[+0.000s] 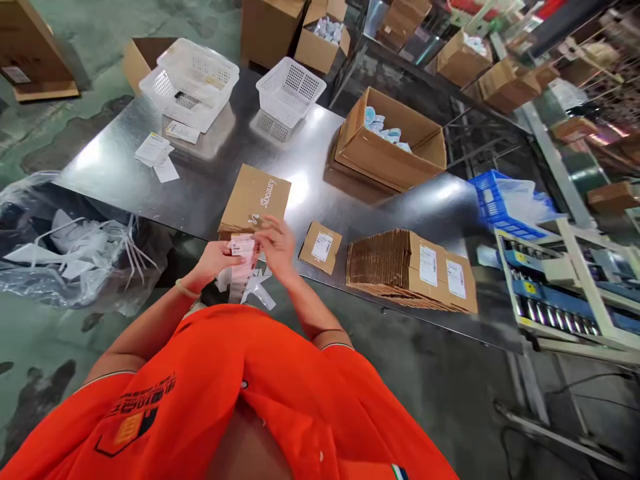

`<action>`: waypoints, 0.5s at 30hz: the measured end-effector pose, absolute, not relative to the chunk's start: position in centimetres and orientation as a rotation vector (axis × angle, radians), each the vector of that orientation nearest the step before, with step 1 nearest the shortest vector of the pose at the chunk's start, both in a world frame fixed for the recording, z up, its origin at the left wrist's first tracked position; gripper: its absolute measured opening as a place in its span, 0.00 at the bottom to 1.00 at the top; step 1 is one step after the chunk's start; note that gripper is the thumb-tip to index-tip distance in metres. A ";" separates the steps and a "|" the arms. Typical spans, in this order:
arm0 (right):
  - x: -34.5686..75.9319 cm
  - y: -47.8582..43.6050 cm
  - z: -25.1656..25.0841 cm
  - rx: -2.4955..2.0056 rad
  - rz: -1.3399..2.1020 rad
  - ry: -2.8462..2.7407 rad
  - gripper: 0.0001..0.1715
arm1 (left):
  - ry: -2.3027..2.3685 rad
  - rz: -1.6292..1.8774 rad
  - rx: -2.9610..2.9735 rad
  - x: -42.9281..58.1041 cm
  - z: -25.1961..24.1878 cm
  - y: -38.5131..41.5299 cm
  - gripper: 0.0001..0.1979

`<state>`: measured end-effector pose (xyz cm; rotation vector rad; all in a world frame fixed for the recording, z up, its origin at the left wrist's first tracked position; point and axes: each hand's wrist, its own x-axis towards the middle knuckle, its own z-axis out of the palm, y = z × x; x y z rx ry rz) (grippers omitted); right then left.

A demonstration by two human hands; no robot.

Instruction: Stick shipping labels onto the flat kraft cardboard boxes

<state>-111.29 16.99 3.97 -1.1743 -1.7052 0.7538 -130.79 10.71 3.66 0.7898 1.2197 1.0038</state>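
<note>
left hand pinches a label strip, long axis toward the body; right hand, grip unclear, at its right edge

Printed carton: the brand word "sbeauty" can be read on its brown top face, in white letters running upward at a slant; a small white curly mark stands nearer to the front edge.
Label strip: dark print is on it, but too small to read.
Small carton: its white label bears small print, not readable.
Carton stack: two white labels with fine lines, also not readable.
Orange shirt: dark characters and an emblem, the wording unclear.
</note>
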 end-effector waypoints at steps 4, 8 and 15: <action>-110.8 27.2 5.8 -1.336 0.616 -1.571 0.02 | 1.201 0.936 0.675 -129.7 3.0 10.3 0.33; -111.2 34.3 6.2 -1.587 0.637 -1.663 0.02 | 1.276 0.972 0.608 -129.3 1.1 10.3 0.34; -113.1 31.6 5.8 -1.786 0.294 -1.943 0.41 | 1.465 0.912 0.860 -132.9 -2.4 7.8 0.29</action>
